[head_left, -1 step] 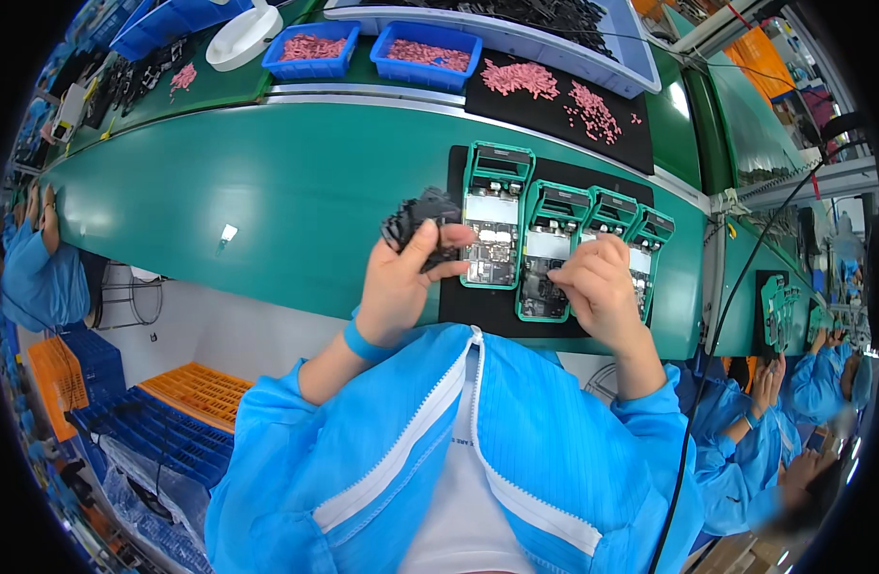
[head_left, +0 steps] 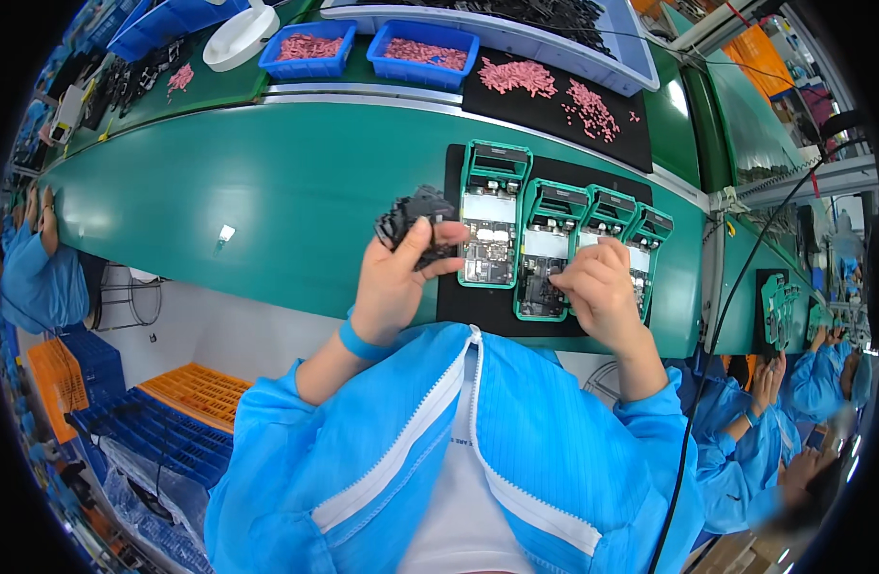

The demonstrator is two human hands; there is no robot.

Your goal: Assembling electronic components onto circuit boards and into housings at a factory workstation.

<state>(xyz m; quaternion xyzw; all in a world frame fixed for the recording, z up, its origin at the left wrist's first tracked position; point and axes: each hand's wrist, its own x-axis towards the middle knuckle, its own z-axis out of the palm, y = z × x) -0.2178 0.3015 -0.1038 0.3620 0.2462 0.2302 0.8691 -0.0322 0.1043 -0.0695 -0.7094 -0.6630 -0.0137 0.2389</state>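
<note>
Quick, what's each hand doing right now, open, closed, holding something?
Left hand: holding a bunch of black plastic parts.
Right hand: curled at a green-framed circuit board; any grip can't be told.

Your table (head_left: 306, 172) is brightly lit; a soft pale sheen lies on its left part; white glints flare on the circuit boards (head_left: 489, 251); the black parts (head_left: 416, 212) in your left hand (head_left: 390, 279) merge into one dark clump; the fisheye bends straight edges and squeezes the far sides into black corners; toward the lower right, past your jacket (head_left: 573, 440), a patch is blurred.
</note>
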